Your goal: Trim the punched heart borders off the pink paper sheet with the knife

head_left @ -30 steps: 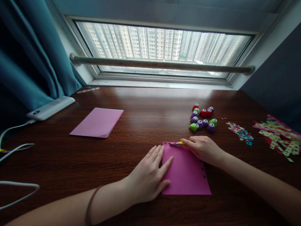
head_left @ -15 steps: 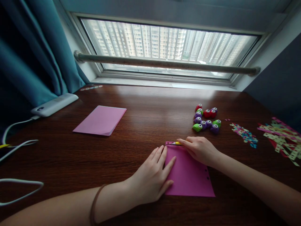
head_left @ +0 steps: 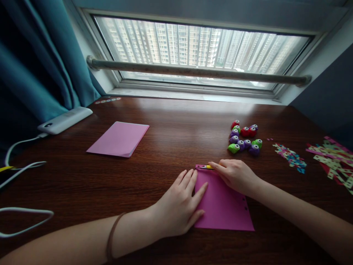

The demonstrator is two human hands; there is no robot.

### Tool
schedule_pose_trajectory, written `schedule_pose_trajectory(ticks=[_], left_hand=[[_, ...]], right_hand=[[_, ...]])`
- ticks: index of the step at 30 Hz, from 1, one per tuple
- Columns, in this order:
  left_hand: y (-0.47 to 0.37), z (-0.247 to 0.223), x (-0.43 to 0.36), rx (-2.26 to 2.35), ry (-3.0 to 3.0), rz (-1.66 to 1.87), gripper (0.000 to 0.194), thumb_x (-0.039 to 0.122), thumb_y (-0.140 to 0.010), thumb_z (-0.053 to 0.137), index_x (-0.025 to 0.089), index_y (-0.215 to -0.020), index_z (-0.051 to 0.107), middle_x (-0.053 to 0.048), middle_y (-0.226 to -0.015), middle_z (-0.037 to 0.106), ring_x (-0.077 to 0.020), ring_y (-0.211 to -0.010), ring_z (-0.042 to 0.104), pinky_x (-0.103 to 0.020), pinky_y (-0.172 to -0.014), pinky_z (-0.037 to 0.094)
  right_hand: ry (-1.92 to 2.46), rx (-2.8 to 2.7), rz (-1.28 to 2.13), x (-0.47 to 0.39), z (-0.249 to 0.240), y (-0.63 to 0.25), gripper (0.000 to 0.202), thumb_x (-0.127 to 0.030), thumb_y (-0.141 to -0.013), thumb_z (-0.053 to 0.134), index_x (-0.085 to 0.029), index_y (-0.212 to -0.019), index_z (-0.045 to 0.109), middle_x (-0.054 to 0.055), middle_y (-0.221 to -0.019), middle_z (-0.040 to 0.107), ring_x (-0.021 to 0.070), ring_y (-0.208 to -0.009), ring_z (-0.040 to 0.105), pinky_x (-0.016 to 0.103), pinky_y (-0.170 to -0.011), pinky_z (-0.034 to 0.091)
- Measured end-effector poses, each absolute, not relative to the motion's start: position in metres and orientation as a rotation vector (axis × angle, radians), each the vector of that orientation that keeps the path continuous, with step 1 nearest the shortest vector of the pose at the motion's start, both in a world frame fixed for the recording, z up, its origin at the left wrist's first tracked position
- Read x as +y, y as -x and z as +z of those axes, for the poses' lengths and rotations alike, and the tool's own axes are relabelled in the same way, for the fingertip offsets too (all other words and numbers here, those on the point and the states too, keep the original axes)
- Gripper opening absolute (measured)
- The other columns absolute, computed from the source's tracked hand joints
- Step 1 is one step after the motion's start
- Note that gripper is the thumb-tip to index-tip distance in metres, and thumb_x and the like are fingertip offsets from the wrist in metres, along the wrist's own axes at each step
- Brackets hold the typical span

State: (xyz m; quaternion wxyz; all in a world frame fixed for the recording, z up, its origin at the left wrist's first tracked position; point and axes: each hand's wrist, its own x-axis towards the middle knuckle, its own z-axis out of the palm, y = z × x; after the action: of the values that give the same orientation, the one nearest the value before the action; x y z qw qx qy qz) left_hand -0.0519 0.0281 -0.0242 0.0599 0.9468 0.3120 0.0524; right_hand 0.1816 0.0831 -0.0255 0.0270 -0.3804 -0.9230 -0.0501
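Note:
Pink paper (head_left: 223, 209) lies flat on the wooden table with dark punched holes along its top and right edges. My left hand (head_left: 180, 204) rests on its left side, fingers spread and pressing it down. At the top edge, my right hand (head_left: 235, 175) is closed around a yellow utility knife (head_left: 209, 167), its tip pointing left towards my left fingertips. A thin dark line runs along the paper beneath the knife. Most of the handle is hidden inside my right hand.
A pink paper stack (head_left: 118, 140) lies at the left. Colourful hole punches (head_left: 240, 144) stand behind my right hand. Punched confetti (head_left: 291, 156) and cut paper strips (head_left: 335, 162) lie at the right. A white power bank (head_left: 66, 119) with a cable sits by the curtain (head_left: 49, 66).
The view has shifted slightly. Both hands, the paper and the knife keep nearly the same positions relative to each other.

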Motion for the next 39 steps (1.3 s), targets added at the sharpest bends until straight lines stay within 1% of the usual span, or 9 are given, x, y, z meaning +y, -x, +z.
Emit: schedule_pose_trajectory(ticks=[6,10,15,21,29,35,39], left_hand=[[0.052,-0.024,0.028,0.945,-2.879,0.166,0.054,0.041,-0.089,0.037,0.009,-0.133,0.033,-0.029,-0.135,0.031,-0.0413,-0.127,0.027,-0.056,-0.1,0.029],[0.052,-0.023,0.029,0.946,-2.881,0.145,0.054,0.041,-0.09,0.035,0.009,-0.133,0.032,-0.031,-0.134,0.031,-0.0418,-0.126,0.027,-0.055,-0.1,0.029],[0.052,-0.024,0.029,0.952,-2.885,0.142,0.055,0.042,-0.09,0.036,0.009,-0.133,0.032,-0.03,-0.135,0.03,-0.0422,-0.126,0.027,-0.055,-0.1,0.03],[0.052,-0.025,0.029,0.955,-2.875,0.173,0.056,0.041,-0.088,0.04,0.01,-0.133,0.032,-0.028,-0.136,0.03,-0.0409,-0.127,0.027,-0.055,-0.099,0.031],[0.052,-0.026,0.028,0.955,-2.871,0.141,0.055,0.043,-0.09,0.035,0.01,-0.134,0.033,-0.031,-0.134,0.03,-0.0423,-0.126,0.027,-0.054,-0.1,0.03],[0.053,-0.025,0.029,0.962,-2.865,0.135,0.055,0.042,-0.09,0.035,0.01,-0.134,0.032,-0.03,-0.135,0.03,-0.0413,-0.127,0.027,-0.054,-0.1,0.029],[0.053,-0.025,0.028,0.96,-2.858,0.13,0.054,0.042,-0.09,0.035,0.011,-0.135,0.031,-0.028,-0.136,0.029,-0.04,-0.128,0.025,-0.055,-0.101,0.028]], right_hand=[[1.146,-2.874,-0.221,0.082,-0.026,-0.184,0.026,-0.018,-0.088,0.043,-0.019,-0.112,0.053,0.001,-0.071,0.053,0.0133,-0.061,0.049,0.027,-0.056,0.028],[1.137,-2.882,-0.262,0.08,-0.027,-0.187,0.025,-0.016,-0.088,0.044,-0.019,-0.111,0.053,0.0,-0.07,0.052,0.0145,-0.062,0.05,0.028,-0.058,0.029],[1.134,-2.862,-0.277,0.078,-0.029,-0.192,0.019,-0.016,-0.088,0.044,-0.019,-0.104,0.054,0.0,-0.068,0.052,0.0139,-0.06,0.049,0.028,-0.058,0.029],[1.107,-2.884,-0.271,0.077,-0.027,-0.202,0.025,-0.016,-0.088,0.045,-0.017,-0.111,0.053,0.001,-0.07,0.053,0.0134,-0.063,0.05,0.027,-0.058,0.03],[1.104,-2.895,-0.285,0.076,-0.026,-0.212,0.023,-0.017,-0.089,0.043,-0.018,-0.11,0.053,0.0,-0.069,0.052,0.0136,-0.061,0.05,0.027,-0.057,0.029],[1.131,-2.913,-0.309,0.074,-0.025,-0.229,0.026,-0.016,-0.087,0.048,-0.018,-0.113,0.052,0.0,-0.07,0.053,0.0146,-0.062,0.05,0.028,-0.057,0.029],[1.156,-2.926,-0.295,0.072,-0.021,-0.239,0.026,-0.015,-0.087,0.047,-0.018,-0.112,0.052,0.001,-0.071,0.053,0.0146,-0.064,0.05,0.028,-0.059,0.03]])
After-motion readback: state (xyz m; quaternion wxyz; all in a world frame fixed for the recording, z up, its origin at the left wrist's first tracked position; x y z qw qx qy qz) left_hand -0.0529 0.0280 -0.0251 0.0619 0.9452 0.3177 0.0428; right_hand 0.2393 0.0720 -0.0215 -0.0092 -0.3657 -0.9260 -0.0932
